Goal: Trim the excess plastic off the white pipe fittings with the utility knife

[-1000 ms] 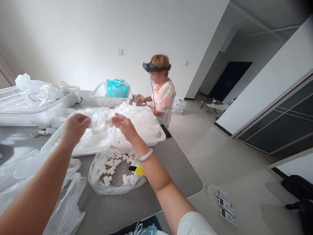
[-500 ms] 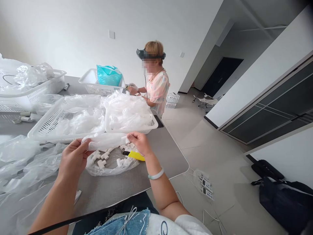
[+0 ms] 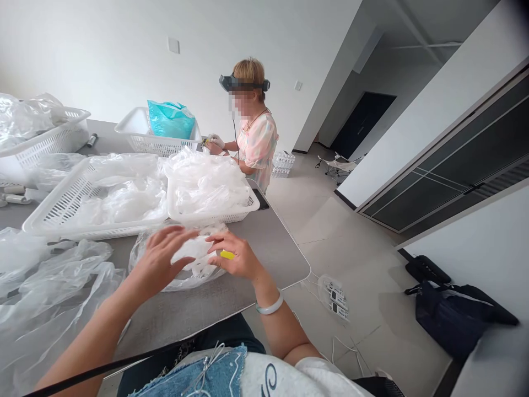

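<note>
My left hand [image 3: 159, 266] is open, its fingers stretched and spread over a clear plastic bag [image 3: 176, 284] on the table. Opposite it, my right hand [image 3: 237, 256] has its fingers apart and curved, with the thumb below. Between both hands lies a crumpled white plastic piece [image 3: 192, 251]; whether the fingertips touch it I cannot tell. A bit of a yellow handle [image 3: 227, 255] shows through the gap beside my right fingers. The white pipe fittings in the bag are mostly hidden by my hands and the plastic.
Behind my hands stand a white basket [image 3: 37, 220] and a smaller one [image 3: 212, 216], both with white plastic bags. Loose clear bags [image 3: 78, 281] cover the table's left. Across, a person [image 3: 258, 138] works beside a basket holding a turquoise bag [image 3: 170, 119]. A black flat object [image 3: 260, 199] lies near the right edge.
Both hands have let go of the stretched white plastic and opened; it now lies lower, over the fittings and most of the yellow handle. The view has shifted slightly to the right.
</note>
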Available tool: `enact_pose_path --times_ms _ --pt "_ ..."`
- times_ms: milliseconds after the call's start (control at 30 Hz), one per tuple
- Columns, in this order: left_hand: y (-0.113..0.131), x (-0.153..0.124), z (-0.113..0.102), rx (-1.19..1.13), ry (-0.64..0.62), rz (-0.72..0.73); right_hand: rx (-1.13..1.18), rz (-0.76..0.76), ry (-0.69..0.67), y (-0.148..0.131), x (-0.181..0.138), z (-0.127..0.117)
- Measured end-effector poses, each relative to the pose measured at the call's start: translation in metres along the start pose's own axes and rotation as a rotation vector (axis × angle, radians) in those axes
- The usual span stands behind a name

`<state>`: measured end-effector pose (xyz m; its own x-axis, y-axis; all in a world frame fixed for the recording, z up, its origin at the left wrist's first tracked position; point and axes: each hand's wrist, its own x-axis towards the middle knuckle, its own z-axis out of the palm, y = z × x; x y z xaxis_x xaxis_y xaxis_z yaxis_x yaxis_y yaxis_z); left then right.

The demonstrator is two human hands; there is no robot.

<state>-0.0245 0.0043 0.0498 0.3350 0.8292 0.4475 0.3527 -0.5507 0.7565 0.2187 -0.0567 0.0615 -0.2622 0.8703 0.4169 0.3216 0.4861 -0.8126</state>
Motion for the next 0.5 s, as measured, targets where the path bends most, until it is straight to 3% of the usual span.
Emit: enact_pose_path --times_ms 67,200,367,500 --pt "0.001 0.005 0.005 -0.043 -0.108 -0.041 -0.063 -0.048 -0.029 0.001 -0.007 0.000" --pt "-0.019 0.001 -0.011 -0.103 -0.090 -0.182 -0.131 -0.049 0.042 0.015 -0.024 -0.013" --pt "-0.036 -0.010 -0.041 0.039 -0.253 -0.062 -0.156 -0.008 0.117 0.032 -0.036 -0.020" --pt "-0.009 -0.024 -0.024 0.372 0.099 0.325 -0.096 0.015 0.142 0.032 -0.029 -0.010"
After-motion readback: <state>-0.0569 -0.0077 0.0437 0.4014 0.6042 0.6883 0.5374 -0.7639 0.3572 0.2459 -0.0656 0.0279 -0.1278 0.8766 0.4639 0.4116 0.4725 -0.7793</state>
